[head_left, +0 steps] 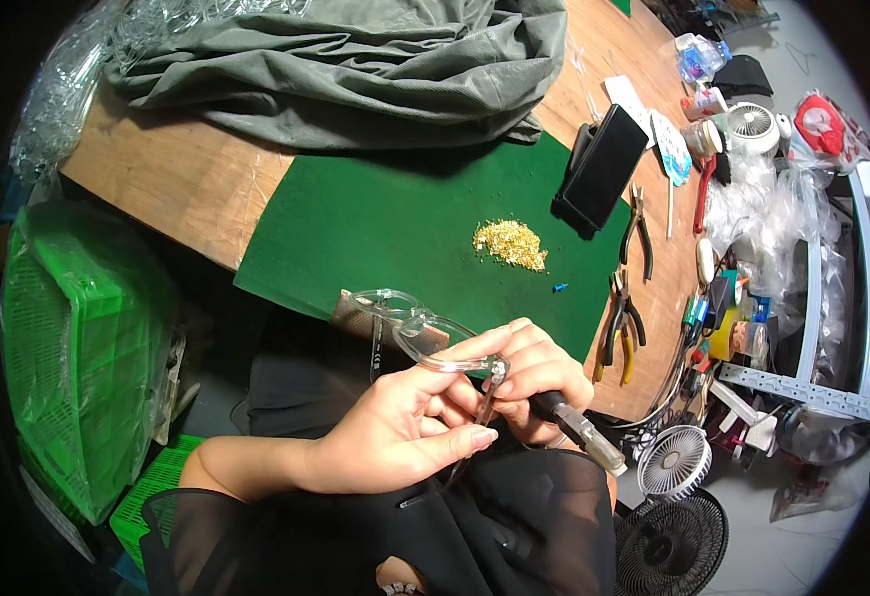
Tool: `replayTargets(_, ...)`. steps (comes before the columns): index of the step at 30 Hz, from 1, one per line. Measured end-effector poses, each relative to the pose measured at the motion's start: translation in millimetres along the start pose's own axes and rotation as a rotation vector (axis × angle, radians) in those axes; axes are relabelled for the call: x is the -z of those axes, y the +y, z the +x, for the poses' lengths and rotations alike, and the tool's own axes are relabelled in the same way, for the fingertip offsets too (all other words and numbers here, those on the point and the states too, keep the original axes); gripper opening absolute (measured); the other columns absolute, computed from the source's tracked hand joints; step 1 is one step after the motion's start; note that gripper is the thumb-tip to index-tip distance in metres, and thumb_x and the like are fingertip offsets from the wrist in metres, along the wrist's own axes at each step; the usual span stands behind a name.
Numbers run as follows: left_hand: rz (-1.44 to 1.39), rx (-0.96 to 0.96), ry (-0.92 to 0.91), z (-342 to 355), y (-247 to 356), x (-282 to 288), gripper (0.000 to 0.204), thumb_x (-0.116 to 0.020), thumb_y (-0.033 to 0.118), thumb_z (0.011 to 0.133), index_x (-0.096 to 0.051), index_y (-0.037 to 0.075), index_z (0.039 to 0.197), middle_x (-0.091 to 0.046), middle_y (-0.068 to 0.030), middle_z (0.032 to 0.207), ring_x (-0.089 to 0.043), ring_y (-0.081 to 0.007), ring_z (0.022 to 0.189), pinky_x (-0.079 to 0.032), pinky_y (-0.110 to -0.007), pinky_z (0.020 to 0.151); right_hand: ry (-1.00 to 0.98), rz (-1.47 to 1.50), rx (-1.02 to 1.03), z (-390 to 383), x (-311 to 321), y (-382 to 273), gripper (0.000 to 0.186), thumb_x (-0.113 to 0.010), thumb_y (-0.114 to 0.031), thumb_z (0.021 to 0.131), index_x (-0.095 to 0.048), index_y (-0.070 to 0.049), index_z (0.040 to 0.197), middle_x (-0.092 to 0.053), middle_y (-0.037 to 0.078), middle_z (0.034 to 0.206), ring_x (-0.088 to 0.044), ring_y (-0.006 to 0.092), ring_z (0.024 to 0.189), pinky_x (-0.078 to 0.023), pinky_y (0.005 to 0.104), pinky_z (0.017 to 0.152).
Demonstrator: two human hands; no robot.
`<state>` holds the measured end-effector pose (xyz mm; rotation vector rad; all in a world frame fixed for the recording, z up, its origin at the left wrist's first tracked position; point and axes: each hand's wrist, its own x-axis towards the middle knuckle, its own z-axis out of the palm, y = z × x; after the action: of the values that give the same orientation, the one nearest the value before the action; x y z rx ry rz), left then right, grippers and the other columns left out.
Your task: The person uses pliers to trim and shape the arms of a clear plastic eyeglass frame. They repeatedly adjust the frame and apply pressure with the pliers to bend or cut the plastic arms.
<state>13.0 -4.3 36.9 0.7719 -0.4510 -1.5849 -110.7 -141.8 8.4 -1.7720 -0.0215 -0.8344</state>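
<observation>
You wear this wide fisheye camera, the left of a side-by-side pair, on your head, looking down past your own black top [544, 517] and forward across the green mat [375, 209] on the worktop [166, 179]. It sits close: your left hand [395, 422] and right hand [541, 375], by the mat's near edge, show large. You also get breadth, from the green crate [87, 348] left of the mat to the grey cloth [355, 79] beyond it and the black fan [670, 546] to its near right.

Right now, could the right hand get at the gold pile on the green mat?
Probably yes: nothing covers the gold pile, which lies on the green mat just beyond the right hand. That hand is occupied, though, with glasses and a tool.
</observation>
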Motion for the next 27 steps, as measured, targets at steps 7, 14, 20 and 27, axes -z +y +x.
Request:
replayTargets(7,0.076,0.0,-0.028,0,0,0,0.073,-0.059,-0.011,0.082,-0.023,0.003,0.143,-0.052,-0.0036,0.09,-0.058,-0.0099,0.084,-0.051,-0.023,0.077,-0.013,-0.027,-0.005,3,2,-6,0.019,-0.075,-0.01,0.074,-0.06,-0.004,0.084,-0.061,0.006,0.075,-0.056,0.0209,0.064,-0.043,0.0324,0.06)
replayTargets(14,-0.033,0.019,-0.045,0,-2,4,0.073,-0.058,-0.012,0.081,-0.023,0.002,0.143,-0.052,-0.0054,0.092,-0.061,-0.0131,0.086,-0.052,-0.025,0.078,0.0,-0.006,-0.011,2,-2,-5,0.018,-0.074,-0.012,0.077,-0.059,-0.004,0.084,-0.062,0.006,0.075,-0.057,0.0205,0.064,-0.043,0.0322,0.06)
replayTargets(20,-0.051,0.056,-0.046,-3,4,7,0.068,-0.057,-0.01,0.083,-0.025,0.002,0.142,-0.058,-0.0123,0.099,-0.062,-0.0151,0.085,-0.053,-0.027,0.077,0.067,-0.134,-0.05,-5,5,-18,0.019,-0.069,-0.017,0.083,-0.058,-0.002,0.088,-0.062,0.01,0.08,-0.06,0.0235,0.071,-0.048,0.0352,0.066)
replayTargets(27,0.023,0.043,-0.069,-7,3,13,0.061,-0.055,-0.01,0.083,-0.031,0.0,0.138,-0.061,-0.0155,0.099,-0.061,-0.0145,0.084,-0.053,-0.028,0.078,-0.536,-0.498,-0.572,-13,30,-48,0.035,-0.065,0.0,0.067,-0.051,-0.002,0.099,-0.055,0.014,0.094,-0.055,0.0318,0.09,-0.045,0.038,0.079)
